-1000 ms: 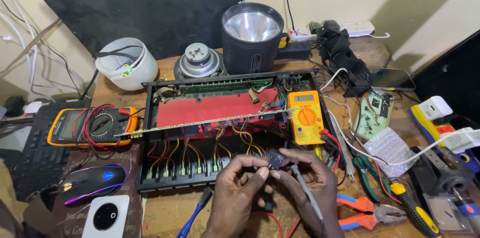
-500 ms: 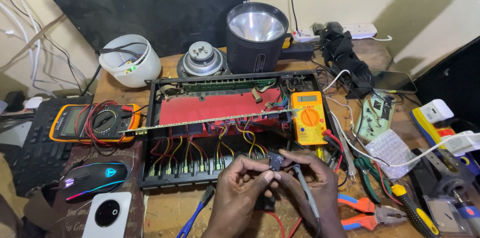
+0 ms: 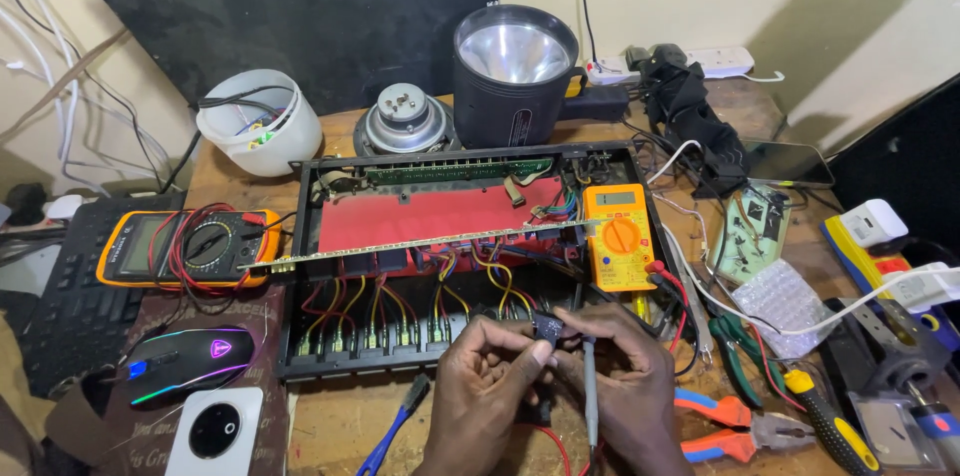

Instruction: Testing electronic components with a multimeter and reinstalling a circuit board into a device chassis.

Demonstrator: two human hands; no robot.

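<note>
Lower centre of frame: left hand (image 3: 490, 386) and right hand (image 3: 625, 391) pinch one small black part (image 3: 548, 326) between fingertips, both grips narrow on it. Right hand also carries a thin probe (pointing down). Little has shifted since a second ago; the hands stay over the open chassis (image 3: 300, 266), front edge.

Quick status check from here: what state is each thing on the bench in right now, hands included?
Left hand: pinching the small black part.
Right hand: touching the same part, probe alongside its fingers.
Black chassis: lid off, wiring exposed.
Yellow multimeter: propped inside the chassis.
Orange multimeter: lying flat, leads coiled on top.
Mouse: lit.
</note>
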